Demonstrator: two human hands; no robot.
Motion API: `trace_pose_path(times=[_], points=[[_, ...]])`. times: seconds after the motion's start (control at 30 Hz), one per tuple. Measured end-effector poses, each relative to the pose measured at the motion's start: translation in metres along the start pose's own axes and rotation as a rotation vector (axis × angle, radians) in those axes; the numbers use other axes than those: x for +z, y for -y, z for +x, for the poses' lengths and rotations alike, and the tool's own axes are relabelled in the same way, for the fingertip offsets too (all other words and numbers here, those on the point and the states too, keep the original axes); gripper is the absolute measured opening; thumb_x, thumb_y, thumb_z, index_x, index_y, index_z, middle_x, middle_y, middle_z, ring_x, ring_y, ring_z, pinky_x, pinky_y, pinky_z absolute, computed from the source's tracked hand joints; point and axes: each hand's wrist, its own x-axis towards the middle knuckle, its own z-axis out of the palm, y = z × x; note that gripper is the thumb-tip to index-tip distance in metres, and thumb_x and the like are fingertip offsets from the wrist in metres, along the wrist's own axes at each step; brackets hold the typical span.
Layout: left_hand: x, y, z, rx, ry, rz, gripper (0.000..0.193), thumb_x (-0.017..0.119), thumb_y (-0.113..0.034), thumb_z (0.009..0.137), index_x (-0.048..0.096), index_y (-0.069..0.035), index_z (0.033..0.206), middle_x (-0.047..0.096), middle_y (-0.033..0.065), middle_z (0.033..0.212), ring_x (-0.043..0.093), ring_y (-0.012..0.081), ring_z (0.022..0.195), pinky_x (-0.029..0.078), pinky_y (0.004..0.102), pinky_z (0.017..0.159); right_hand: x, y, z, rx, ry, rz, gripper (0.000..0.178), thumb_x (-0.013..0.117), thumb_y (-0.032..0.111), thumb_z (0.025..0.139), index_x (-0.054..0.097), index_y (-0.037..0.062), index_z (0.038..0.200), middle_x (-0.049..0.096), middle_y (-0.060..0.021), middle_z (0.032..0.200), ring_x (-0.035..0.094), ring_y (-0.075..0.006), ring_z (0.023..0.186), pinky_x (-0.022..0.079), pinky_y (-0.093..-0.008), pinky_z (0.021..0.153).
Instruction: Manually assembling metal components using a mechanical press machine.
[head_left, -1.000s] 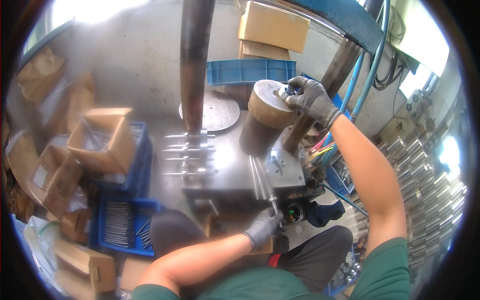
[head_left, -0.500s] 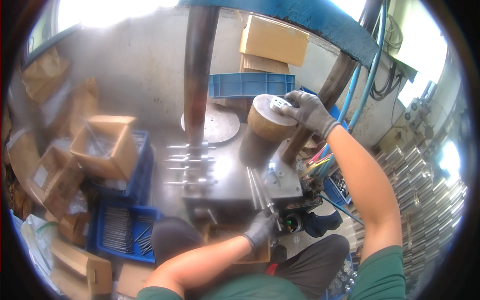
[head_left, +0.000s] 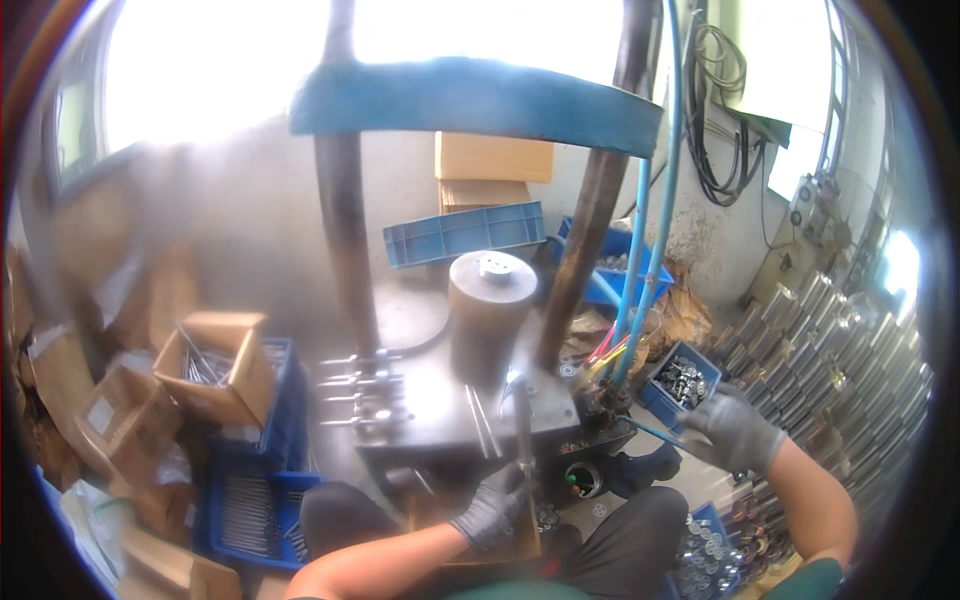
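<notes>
My left hand (head_left: 497, 505), in a grey glove, is closed round the lower part of a metal rod (head_left: 523, 430) that stands roughly upright in front of the press table. At the right, my gloved right hand (head_left: 735, 430) reaches beside a small blue bin (head_left: 685, 378) of small metal parts, its fingers somewhat apart and nothing visible in them. On top of the thick metal cylinder (head_left: 490, 300) lies a small round metal piece with holes (head_left: 495, 266). Two thin rods (head_left: 483, 420) lie on the table, and several shafts with collars (head_left: 375, 388) sit at its left side.
Dark columns (head_left: 345, 220) and a blue crossbeam (head_left: 480, 100) frame the metal table. Cardboard boxes (head_left: 215, 370) and a blue crate of rods (head_left: 250, 515) are at left. Stacked metal tubes (head_left: 830, 370) fill the right, near blue hoses (head_left: 640, 260). Round parts lie low right.
My right hand has left the round piece on the cylinder and moved right and down to the blue bin. My left hand keeps hold of the rod. The view has shifted upward.
</notes>
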Motion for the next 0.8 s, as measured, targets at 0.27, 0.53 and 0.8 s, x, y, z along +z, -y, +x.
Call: trace_pose_path(times=[0.27, 0.53, 0.8], points=[[-0.069, -0.093, 0.047, 0.689, -0.288, 0.507, 0.060, 0.059, 0.005, 0.101, 0.031, -0.008, 0.152, 0.061, 0.0090, 0.105, 0.067, 0.0204, 0.101, 0.057, 0.0346, 0.088, 0.033, 0.022, -0.059, 0.149, -0.389, 0.221, 0.025, 0.077, 0.011, 0.079, 0.070, 0.0068, 0.103, 0.071, -0.0159, 0.108, 0.069, -0.0356, 0.098, 0.057, -0.0458, 0.086], [-0.115, -0.229, 0.155, 0.766, -0.362, -0.077, 0.050, 0.057, -0.005, 0.105, 0.031, -0.005, 0.148, 0.060, 0.0106, 0.106, 0.068, 0.0190, 0.096, 0.065, 0.0360, 0.083, 0.011, -0.026, 0.026, 0.237, -0.853, 0.007, 0.042, 0.075, 0.008, 0.080, 0.063, 0.0061, 0.121, 0.066, -0.0191, 0.120, 0.072, -0.0378, 0.092, 0.060, -0.0448, 0.076], [-0.161, -0.224, 0.241, 0.631, -0.655, 0.070, 0.043, 0.059, 0.005, 0.100, 0.040, -0.009, 0.137, 0.056, 0.0094, 0.108, 0.067, 0.0188, 0.090, 0.067, 0.0360, 0.075, 0.014, -0.070, 0.081, 0.457, -0.801, 0.061, 0.070, 0.071, 0.054, 0.091, 0.062, -0.0025, 0.132, 0.072, -0.0207, 0.107, 0.074, -0.0364, 0.090, 0.060, -0.0453, 0.081]])
